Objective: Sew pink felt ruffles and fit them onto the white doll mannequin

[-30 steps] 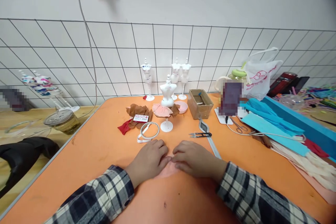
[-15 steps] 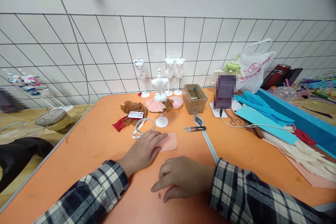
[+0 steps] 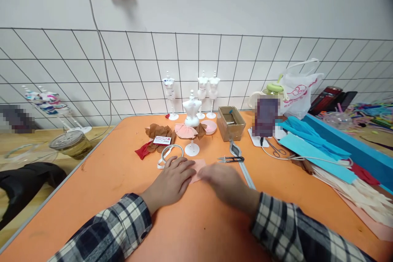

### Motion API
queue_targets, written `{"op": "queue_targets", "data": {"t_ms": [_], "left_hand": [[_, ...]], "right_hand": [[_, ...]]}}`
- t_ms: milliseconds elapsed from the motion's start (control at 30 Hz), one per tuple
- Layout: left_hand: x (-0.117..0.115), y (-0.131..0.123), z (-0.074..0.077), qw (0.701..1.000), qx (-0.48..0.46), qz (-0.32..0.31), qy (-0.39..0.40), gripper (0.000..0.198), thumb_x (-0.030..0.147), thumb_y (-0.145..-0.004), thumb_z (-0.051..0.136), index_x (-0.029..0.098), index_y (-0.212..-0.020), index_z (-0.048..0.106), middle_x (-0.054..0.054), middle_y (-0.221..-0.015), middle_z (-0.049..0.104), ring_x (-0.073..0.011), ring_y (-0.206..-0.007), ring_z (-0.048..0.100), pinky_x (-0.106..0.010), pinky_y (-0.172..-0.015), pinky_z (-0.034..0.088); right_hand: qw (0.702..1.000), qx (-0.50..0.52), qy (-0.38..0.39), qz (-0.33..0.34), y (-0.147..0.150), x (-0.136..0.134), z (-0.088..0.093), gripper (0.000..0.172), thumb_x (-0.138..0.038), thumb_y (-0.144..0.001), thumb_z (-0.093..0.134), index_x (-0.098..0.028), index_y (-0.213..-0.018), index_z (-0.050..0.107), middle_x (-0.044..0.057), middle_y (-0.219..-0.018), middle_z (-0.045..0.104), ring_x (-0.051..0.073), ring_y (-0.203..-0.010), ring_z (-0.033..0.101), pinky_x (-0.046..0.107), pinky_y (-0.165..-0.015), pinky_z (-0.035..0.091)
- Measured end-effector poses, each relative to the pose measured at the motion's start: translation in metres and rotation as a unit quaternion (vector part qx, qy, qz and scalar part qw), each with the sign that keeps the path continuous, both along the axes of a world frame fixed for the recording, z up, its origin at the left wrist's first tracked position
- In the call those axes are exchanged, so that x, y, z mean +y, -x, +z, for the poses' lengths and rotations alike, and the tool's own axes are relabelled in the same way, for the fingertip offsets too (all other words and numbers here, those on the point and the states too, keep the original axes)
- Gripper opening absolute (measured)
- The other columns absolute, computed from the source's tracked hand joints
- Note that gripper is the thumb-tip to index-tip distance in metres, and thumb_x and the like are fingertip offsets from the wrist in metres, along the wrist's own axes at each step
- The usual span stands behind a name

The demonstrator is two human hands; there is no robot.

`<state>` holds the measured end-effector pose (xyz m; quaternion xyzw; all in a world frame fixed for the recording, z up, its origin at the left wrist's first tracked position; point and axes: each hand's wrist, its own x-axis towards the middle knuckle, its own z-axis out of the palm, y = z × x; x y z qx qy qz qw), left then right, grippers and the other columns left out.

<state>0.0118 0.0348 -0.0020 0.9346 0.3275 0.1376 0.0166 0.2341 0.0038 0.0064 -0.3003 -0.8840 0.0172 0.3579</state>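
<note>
A small pink piece of what looks like crepe paper (image 3: 198,168) lies on the orange table. My left hand (image 3: 172,178) rests flat over its left part, fingers stretched out. At the paper's right edge is my right hand (image 3: 229,182), fingers bent and smeared by motion; whether they grip the paper I cannot tell. Just behind my left hand lies a roll of white tape (image 3: 172,152). A white mini dress form (image 3: 192,112) wearing a pink and brown ruffle (image 3: 186,131) stands beyond the paper. Black thread snips (image 3: 231,159) lie to the right.
Farther back are a cardboard box (image 3: 231,125), a pink dish (image 3: 209,127) and more dress forms (image 3: 170,92). Brown crumpled paper (image 3: 159,132) sits to the left. On the right are a phone (image 3: 266,116), scissors (image 3: 278,152), a cable and blue sheets (image 3: 319,155).
My right hand has moved up and forward from the bare table to the right edge of the pink paper. The paper looks slightly tilted. My left hand remains on it.
</note>
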Motion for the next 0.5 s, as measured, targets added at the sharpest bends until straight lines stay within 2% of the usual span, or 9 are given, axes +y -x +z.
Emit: {"op": "queue_targets", "data": {"t_ms": [67, 133, 233, 300, 400, 500], "left_hand": [[0.001, -0.003, 0.0, 1.0, -0.007, 0.007, 0.015, 0.027, 0.019, -0.092, 0.041, 0.026, -0.111, 0.06, -0.005, -0.121, 0.063, -0.0266, -0.117, 0.048, -0.052, -0.101, 0.028], [0.002, -0.005, 0.0, 1.0, -0.015, 0.006, 0.026, 0.027, 0.019, -0.092, 0.041, 0.026, -0.111, 0.06, -0.005, -0.121, 0.062, -0.0261, -0.119, 0.047, -0.052, -0.102, 0.027], [0.004, -0.004, -0.002, 0.999, -0.024, -0.005, 0.031, 0.026, 0.021, -0.091, 0.042, 0.024, -0.11, 0.06, -0.006, -0.129, 0.057, -0.0273, -0.124, 0.043, -0.049, -0.103, 0.029], [0.006, -0.002, -0.002, 0.999, -0.03, -0.009, 0.034, 0.025, 0.023, -0.091, 0.043, 0.024, -0.11, 0.06, -0.007, -0.134, 0.053, -0.0281, -0.125, 0.042, -0.049, -0.104, 0.029], [0.007, 0.0, -0.003, 0.999, -0.037, -0.008, 0.037, 0.025, 0.024, -0.091, 0.045, 0.025, -0.11, 0.061, -0.006, -0.135, 0.052, -0.0287, -0.126, 0.04, -0.049, -0.105, 0.03], [0.007, 0.001, -0.003, 0.998, -0.037, -0.01, 0.042, 0.026, 0.023, -0.09, 0.045, 0.026, -0.111, 0.06, -0.006, -0.133, 0.054, -0.0285, -0.126, 0.04, -0.048, -0.105, 0.031]], "right_hand": [[0.989, 0.089, -0.054, -0.106, -0.021, 0.028, 0.016, 0.03, -0.012, -0.094, 0.036, -0.021, -0.101, 0.063, 0.006, -0.094, 0.071, 0.017, -0.089, 0.063, 0.029, -0.078, 0.047], [0.963, 0.137, -0.123, -0.196, -0.042, 0.057, 0.032, 0.028, -0.015, -0.094, 0.039, -0.022, -0.1, 0.066, 0.005, -0.095, 0.071, 0.019, -0.09, 0.062, 0.032, -0.081, 0.046], [0.925, 0.123, -0.156, -0.324, -0.068, 0.093, 0.046, 0.023, -0.023, -0.094, 0.047, -0.02, -0.097, 0.069, 0.006, -0.096, 0.071, 0.021, -0.093, 0.058, 0.035, -0.087, 0.039], [0.904, 0.086, -0.136, -0.396, -0.077, 0.107, 0.048, 0.023, -0.03, -0.093, 0.051, -0.02, -0.103, 0.07, 0.007, -0.098, 0.07, 0.024, -0.094, 0.054, 0.037, -0.084, 0.036], [0.881, 0.025, -0.092, -0.463, -0.08, 0.117, 0.041, 0.036, -0.031, -0.09, 0.055, -0.02, -0.124, 0.061, 0.011, -0.103, 0.068, 0.026, -0.096, 0.05, 0.036, -0.078, 0.031], [0.873, -0.001, -0.068, -0.483, -0.08, 0.118, 0.034, 0.034, -0.027, -0.093, 0.049, -0.021, -0.125, 0.061, 0.009, -0.084, 0.066, 0.024, -0.086, 0.051, 0.036, -0.076, 0.028]]}}
